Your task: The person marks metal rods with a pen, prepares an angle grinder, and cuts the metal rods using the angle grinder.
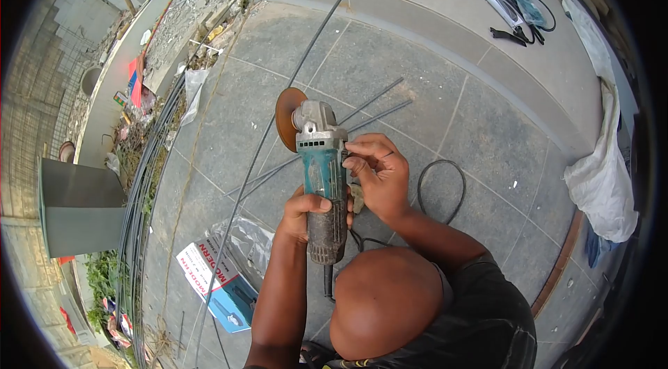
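A teal and black angle grinder (323,174) is held upright in view, with its grey metal head at the top and a brown disc (287,118) on the left side. My left hand (303,214) is wrapped round the dark lower part of the body, thumb across the front. On the other side, my right hand (379,173) pinches at the grinder's right edge just below the head. What exactly its fingertips grip there is partly hidden. A black power cord (328,282) leaves the grinder's bottom end.
Thin metal rods (299,69) lie on the grey tiles, passing under the grinder. A printed box (217,282) with clear plastic sits lower left. Bundled rods (142,181) and a green-grey bin (83,209) stand left. A raised step (445,28) and white sack (602,181) border the right.
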The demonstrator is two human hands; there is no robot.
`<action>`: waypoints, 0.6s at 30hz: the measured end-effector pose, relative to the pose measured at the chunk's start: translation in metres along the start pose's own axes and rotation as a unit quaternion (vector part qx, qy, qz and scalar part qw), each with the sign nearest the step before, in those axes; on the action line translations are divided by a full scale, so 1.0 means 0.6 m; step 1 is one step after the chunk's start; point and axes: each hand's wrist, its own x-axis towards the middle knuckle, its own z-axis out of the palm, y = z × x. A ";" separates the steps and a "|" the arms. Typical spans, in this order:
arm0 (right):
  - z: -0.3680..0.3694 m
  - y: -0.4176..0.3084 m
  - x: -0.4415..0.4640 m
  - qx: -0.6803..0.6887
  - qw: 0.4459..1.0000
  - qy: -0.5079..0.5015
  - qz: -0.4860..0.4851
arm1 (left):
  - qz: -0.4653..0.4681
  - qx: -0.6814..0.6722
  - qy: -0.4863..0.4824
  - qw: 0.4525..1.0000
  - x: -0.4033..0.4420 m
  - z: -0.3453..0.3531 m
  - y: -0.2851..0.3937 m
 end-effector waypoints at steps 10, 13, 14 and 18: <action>0.012 0.004 0.001 0.038 0.979 0.061 0.190 | 0.006 0.042 0.032 0.999 0.001 0.024 -0.002; 0.020 0.005 0.013 0.061 0.978 0.080 0.184 | 0.021 0.063 0.084 0.994 0.001 0.034 0.005; 0.021 0.002 0.018 0.057 0.990 0.080 0.103 | 0.027 0.054 0.074 0.995 0.002 0.038 0.008; 0.012 -0.008 0.011 0.017 0.998 0.059 0.016 | 0.029 0.080 0.061 0.995 0.003 0.041 0.015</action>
